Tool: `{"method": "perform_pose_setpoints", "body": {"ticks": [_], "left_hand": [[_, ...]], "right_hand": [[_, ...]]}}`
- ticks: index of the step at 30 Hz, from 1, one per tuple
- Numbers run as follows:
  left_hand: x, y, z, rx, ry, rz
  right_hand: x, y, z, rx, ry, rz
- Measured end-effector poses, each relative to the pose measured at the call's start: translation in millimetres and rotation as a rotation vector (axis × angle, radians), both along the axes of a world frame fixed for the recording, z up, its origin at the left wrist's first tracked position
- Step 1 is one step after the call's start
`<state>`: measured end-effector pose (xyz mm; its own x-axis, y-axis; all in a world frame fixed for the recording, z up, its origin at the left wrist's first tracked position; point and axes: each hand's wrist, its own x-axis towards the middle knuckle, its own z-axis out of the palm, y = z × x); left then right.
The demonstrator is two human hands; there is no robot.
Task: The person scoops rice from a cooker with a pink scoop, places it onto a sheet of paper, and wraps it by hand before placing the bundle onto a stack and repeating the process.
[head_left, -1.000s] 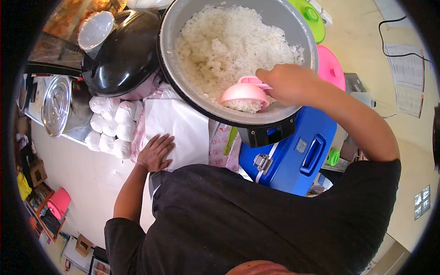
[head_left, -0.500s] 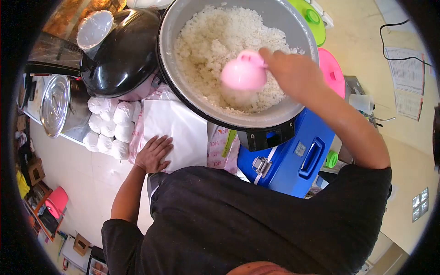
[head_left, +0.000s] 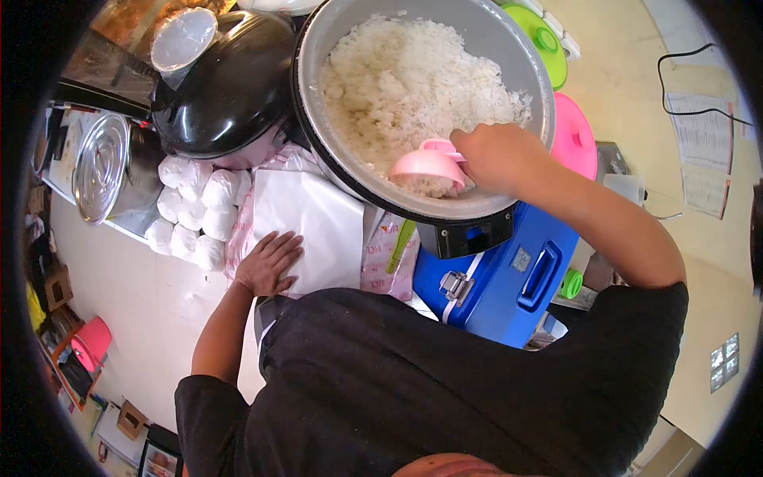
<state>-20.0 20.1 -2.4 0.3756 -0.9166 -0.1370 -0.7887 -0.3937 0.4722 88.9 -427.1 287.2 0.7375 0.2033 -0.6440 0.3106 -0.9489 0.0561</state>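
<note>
Inside the big grey pot (head_left: 520,67), at its near side, is the pink scoop (head_left: 421,164): smooth, rounded, tilted, white rice (head_left: 413,71) at its mouth. Right hand (head_left: 501,157) clamped on it, hiding part of the handle. Left hand (head_left: 270,264) spread flat on a white sheet (head_left: 322,219), fingers slightly apart. From where I stand, pot's far edge is cut off; scoop seems part full, but its inside is mostly turned away.
</note>
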Motion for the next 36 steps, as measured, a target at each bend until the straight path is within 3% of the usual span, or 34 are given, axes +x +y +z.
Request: {"method": "perform_pose_setpoints", "body": {"ticks": [8, 14, 16, 21, 25, 27, 30, 33, 36], "left_hand": [[1.4, 0.6, 3.8, 0.0, 0.015, 0.005], [-0.4, -0.2, 1.2, -0.02, 0.021, 0.006], [-0.4, -0.2, 4.9, -0.046, 0.006, 0.006], [3.2, 1.1, 8.8, -0.049, 0.003, -0.033], [8.9, 5.3, -5.7, -0.022, -0.069, -0.117], [17.2, 12.1, -15.5, -0.136, -0.125, -0.145], [23.3, 16.4, 30.5, -0.029, -0.118, -0.06], [8.6, 32.9, 20.5, -0.115, -0.143, 0.187], [-0.5, 48.0, 0.0, -0.149, -0.131, 0.272]], "right_hand": [[15.4, -8.4, 18.6, 0.018, 0.086, 0.052], [34.3, -65.5, 15.4, 0.481, 0.251, -0.045], [20.4, -61.0, 29.8, 0.63, 0.179, -0.218], [-61.8, -11.9, 69.6, 0.992, 0.153, -0.95], [-134.4, 67.0, 68.1, 1.18, 0.007, -1.034], [-166.0, 100.1, 50.1, 1.302, 0.054, -1.143], [-203.3, 151.1, 9.2, 1.561, 0.145, -1.411], [-214.7, 192.0, -42.1, 1.793, 0.084, -1.622], [-227.9, 204.4, -147.2, 1.41, -0.14, -1.365]]}}
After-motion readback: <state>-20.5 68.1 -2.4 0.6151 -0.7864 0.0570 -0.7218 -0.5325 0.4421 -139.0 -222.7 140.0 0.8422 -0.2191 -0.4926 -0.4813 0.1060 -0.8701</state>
